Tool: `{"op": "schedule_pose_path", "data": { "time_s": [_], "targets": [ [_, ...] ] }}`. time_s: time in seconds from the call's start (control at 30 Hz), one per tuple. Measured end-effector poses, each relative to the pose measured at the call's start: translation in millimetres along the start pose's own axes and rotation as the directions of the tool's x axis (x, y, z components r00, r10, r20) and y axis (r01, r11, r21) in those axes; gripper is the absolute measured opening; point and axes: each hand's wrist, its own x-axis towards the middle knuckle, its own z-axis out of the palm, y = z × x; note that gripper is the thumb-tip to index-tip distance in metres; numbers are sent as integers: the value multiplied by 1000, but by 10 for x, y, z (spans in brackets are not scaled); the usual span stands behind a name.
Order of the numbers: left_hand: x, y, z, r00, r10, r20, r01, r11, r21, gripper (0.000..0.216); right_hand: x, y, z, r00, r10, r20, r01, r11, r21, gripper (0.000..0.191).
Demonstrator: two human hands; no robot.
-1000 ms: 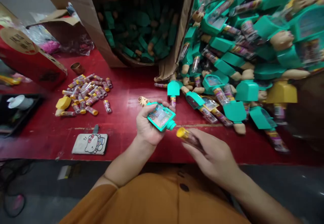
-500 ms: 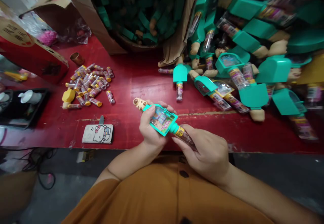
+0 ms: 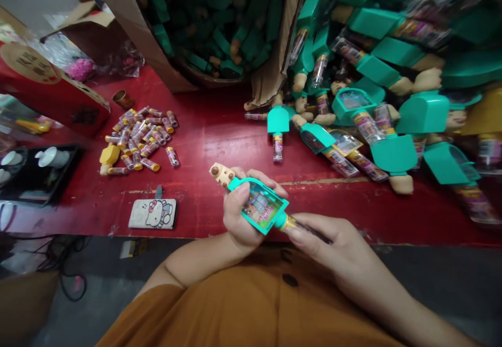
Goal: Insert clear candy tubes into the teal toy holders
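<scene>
Two hands work above the table (image 3: 219, 132) edge: the left hand (image 3: 239, 216) grasps a teal toy (image 3: 261, 207), the right hand (image 3: 333, 247) grips a tube (image 3: 301, 225) touching the toy's nozzle.

Left hand (image 3: 239, 216) grips a teal toy (image 3: 261, 206); right hand (image 3: 333, 247) holds a tube (image 3: 304, 226) at its nozzle.

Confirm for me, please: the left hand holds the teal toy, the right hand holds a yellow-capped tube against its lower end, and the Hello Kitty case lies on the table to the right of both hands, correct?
Not quite. The head view shows the Hello Kitty case on the red table to the left of both hands. The rest stands: the left hand holds the teal toy, and the right hand holds the yellow-capped tube against its lower end.
</scene>
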Motion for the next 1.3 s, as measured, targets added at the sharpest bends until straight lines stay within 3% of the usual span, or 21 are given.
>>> {"op": "schedule_pose_path", "data": {
  "time_s": [0.1,0.2,0.27,0.33,0.4,0.47,0.5,0.57,0.6,0.63,0.67,0.7,0.73,0.77,0.83,0.9,0.97,1.1,1.2,1.3],
  "targets": [
    [-20,23,1,997,75,15,-76,996,48,27,-2,9,12,992,108,57,-119,966,229,35],
    [-26,-23,-3,993,117,29,-119,991,65,26,16,58,40,950,242,196,-309,809,500,39],
    [-16,-102,-18,985,163,54,-165,985,45,24,62,116,32,920,278,276,-389,726,567,40],
    [12,-184,-51,976,207,72,-208,978,15,21,132,175,-16,920,272,283,-389,734,557,41],
    [56,-200,-101,975,207,83,-209,978,25,19,193,205,-112,951,223,215,-297,850,435,41],
    [104,-90,-159,978,172,114,-184,977,105,21,213,192,-252,993,89,76,-100,982,160,35],
    [129,14,-185,970,197,142,-219,962,163,24,203,175,-329,1000,-13,16,14,1000,-22,31],
    [174,280,-223,913,321,251,-392,862,322,35,152,142,-468,971,-241,-11,219,901,-375,25],
    [190,413,-235,847,386,367,-521,744,419,45,119,132,-516,943,-331,36,302,803,-515,24],
    [194,525,-243,819,295,493,-558,615,558,54,87,128,-545,911,-396,113,376,688,-621,25],
    [185,604,-251,818,74,571,-536,460,708,55,58,131,-553,878,-435,200,441,572,-692,25],
    [158,644,-263,810,-185,557,-499,281,820,50,34,137,-542,843,-462,277,496,468,-731,26],
    [116,646,-281,782,-434,448,-451,103,886,41,15,146,-518,815,-469,341,536,385,-751,27],
    [61,615,-306,733,-606,310,-417,-40,908,31,1,155,-488,799,-457,391,560,327,-762,28],
    [-74,491,-370,657,-743,131,-374,-170,912,20,-22,169,-430,786,-402,469,588,253,-768,29],
    [-217,352,-428,634,-769,81,-315,-161,935,24,-52,180,-402,770,-327,548,626,223,-747,28],
    [-343,241,-464,637,-766,89,-252,-97,963,29,-102,197,-402,748,-284,600,662,251,-706,29],
    [-523,107,-504,563,-817,122,-188,17,982,26,-272,275,-388,768,-191,611,619,466,-632,33],
    [-607,65,-547,515,-853,79,-168,-10,986,26,-401,359,-316,816,-160,556,530,593,-606,32],
    [-653,64,-594,511,-858,39,-155,-47,987,24,-477,431,-221,857,-139,496,443,691,-571,28]
  ]
}}
